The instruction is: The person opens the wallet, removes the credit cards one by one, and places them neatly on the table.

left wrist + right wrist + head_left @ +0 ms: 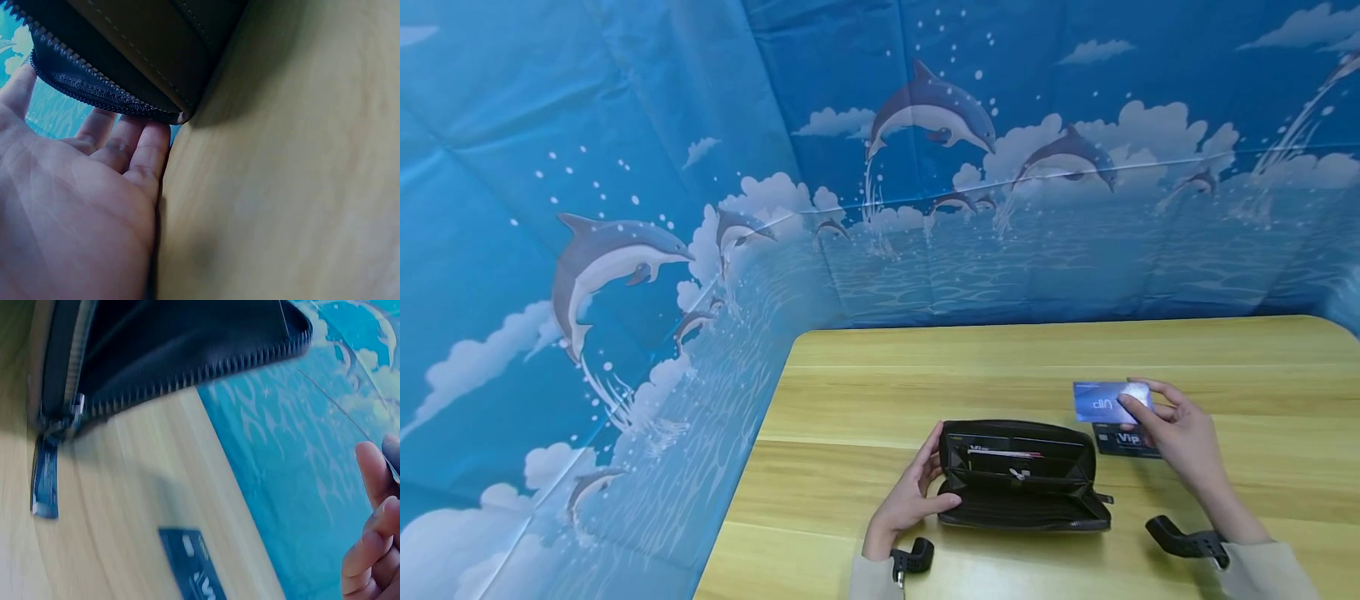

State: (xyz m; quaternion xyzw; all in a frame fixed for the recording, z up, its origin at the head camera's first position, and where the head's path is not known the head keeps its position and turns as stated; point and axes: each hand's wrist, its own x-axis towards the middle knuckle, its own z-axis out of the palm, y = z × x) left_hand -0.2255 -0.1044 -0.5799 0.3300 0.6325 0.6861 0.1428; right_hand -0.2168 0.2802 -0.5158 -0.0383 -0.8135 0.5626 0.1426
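Observation:
A black zip-around wallet lies unzipped on the table, its compartments spread apart, with cards and a small metallic zip pull inside. My left hand holds it by its left side, thumb at the front corner and fingers along the upper flap. In the left wrist view those fingers press against the zipped edge. To the wallet's right, my right hand pinches a blue-purple VIP card between thumb and fingers. The right wrist view shows this card edge-on, raised off the table.
Below the raised card a dark Vip card lies on the wooden table, beside the wallet's right end. A zipper tab sticks out from that end. A blue dolphin-print sheet borders the table at the back and left.

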